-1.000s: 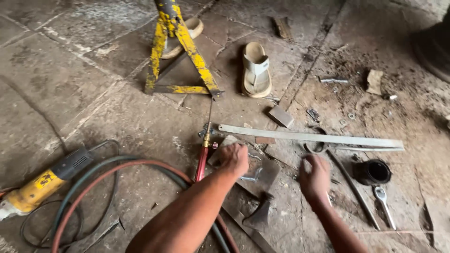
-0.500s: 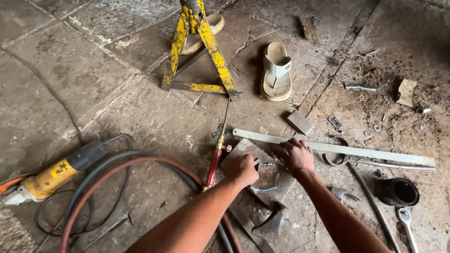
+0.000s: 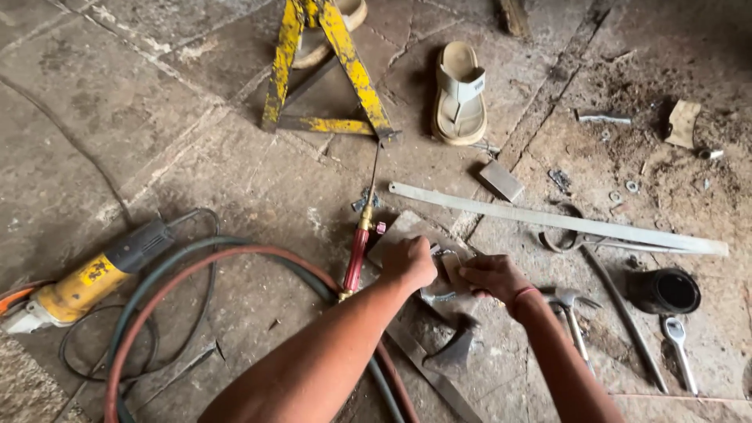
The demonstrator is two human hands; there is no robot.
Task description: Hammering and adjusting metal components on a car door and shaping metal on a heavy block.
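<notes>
A small metal part (image 3: 448, 262) is pinched between both hands on the floor plate (image 3: 399, 231). Left hand (image 3: 409, 262) is clenched beside it; right hand (image 3: 492, 274) grasps its right edge.

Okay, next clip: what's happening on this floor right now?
A person crouches over a stone floor, both hands together on a small metal piece lying on a flat metal plate. The left hand is closed over its left side and the right hand pinches its right side. Whether it is lifted cannot be told. A red-handled torch lies just left of the hands, with its hoses looping away. A yellow angle grinder, a hammer and a long metal strip lie around them.
</notes>
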